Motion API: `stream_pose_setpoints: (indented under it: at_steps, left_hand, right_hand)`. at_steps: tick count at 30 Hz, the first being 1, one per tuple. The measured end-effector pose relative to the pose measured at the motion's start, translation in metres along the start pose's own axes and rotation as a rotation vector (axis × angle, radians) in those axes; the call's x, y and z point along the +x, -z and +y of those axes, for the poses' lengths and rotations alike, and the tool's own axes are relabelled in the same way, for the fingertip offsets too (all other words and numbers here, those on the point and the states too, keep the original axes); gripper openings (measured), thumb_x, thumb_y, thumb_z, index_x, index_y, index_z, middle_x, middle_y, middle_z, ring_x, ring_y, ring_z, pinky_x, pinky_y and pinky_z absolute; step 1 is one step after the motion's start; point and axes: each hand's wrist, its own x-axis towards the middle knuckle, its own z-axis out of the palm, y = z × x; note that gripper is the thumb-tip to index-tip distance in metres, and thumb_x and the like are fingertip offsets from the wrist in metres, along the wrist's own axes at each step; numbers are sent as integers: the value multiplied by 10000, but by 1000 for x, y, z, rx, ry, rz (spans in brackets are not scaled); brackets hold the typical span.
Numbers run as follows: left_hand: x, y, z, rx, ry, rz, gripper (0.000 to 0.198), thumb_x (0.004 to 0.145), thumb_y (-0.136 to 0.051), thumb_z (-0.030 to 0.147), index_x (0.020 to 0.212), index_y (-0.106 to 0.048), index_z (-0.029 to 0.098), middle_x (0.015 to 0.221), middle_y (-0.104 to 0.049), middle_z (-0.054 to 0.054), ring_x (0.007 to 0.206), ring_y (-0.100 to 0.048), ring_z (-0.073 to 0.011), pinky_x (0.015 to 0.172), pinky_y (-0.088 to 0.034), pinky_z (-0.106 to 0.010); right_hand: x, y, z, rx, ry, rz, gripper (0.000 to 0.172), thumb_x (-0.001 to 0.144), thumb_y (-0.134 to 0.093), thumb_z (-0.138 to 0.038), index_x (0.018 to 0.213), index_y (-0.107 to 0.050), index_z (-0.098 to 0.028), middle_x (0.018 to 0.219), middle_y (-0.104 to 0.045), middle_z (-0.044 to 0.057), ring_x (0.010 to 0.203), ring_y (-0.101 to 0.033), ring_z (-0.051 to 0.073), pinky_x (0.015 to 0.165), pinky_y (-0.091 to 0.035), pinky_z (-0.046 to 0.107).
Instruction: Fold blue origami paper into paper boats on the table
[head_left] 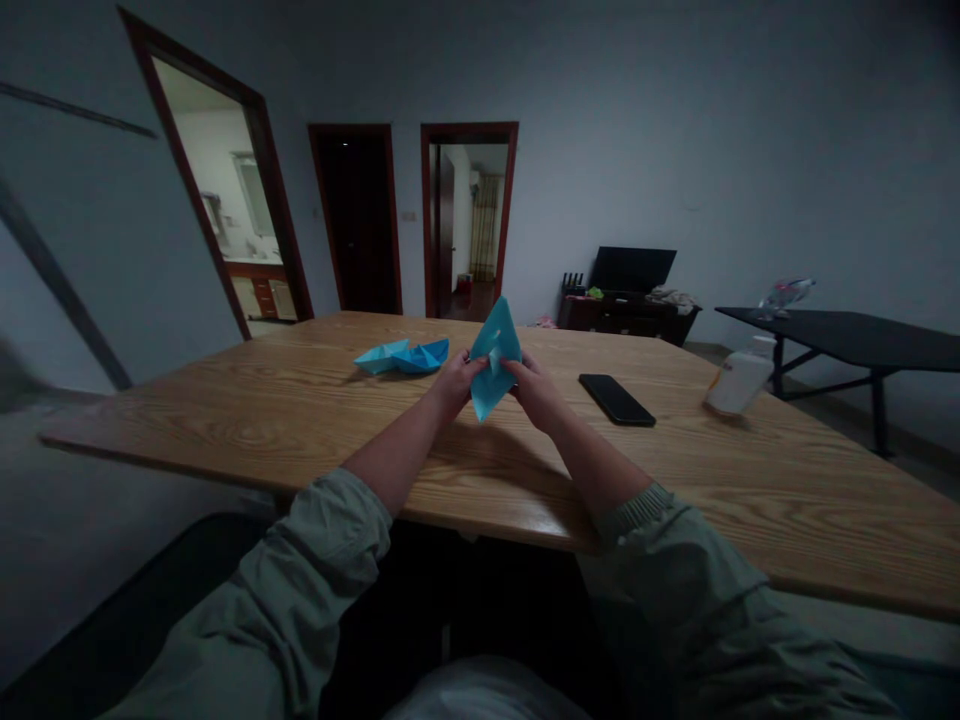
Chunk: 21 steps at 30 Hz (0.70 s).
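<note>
A light blue folded paper boat (495,340) is held up on end above the wooden table, its pointed ends up and down. My left hand (454,382) grips its left side, with the thumb pressing at the middle fold. On the opposite side my right hand (534,388) holds it the same way, thumb near the centre. Most fingers of both hands are hidden behind the paper. Left of my hands, a pale blue paper boat (379,357) and a darker blue paper boat (421,357) sit touching on the tabletop.
On the wooden table (300,420), a black phone (616,399) lies right of my hands. Farther right stands a whitish plastic container (741,380). A dark table (855,335) is beyond at the right, and a TV (634,269) stands on a cabinet by the wall.
</note>
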Motion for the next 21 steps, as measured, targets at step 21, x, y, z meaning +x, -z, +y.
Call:
stream_pose_setpoints:
  at_steps: [21]
  left_hand:
    - [11, 6, -6, 197, -118, 142, 254, 717, -645, 334, 897, -597, 160, 819, -657, -35, 766, -601, -176, 701, -478, -306]
  right_hand:
    - [2, 1, 0, -181, 82, -14, 193, 726, -541, -354, 837, -616, -214, 741, -613, -18, 701, -530, 160, 671, -445, 301]
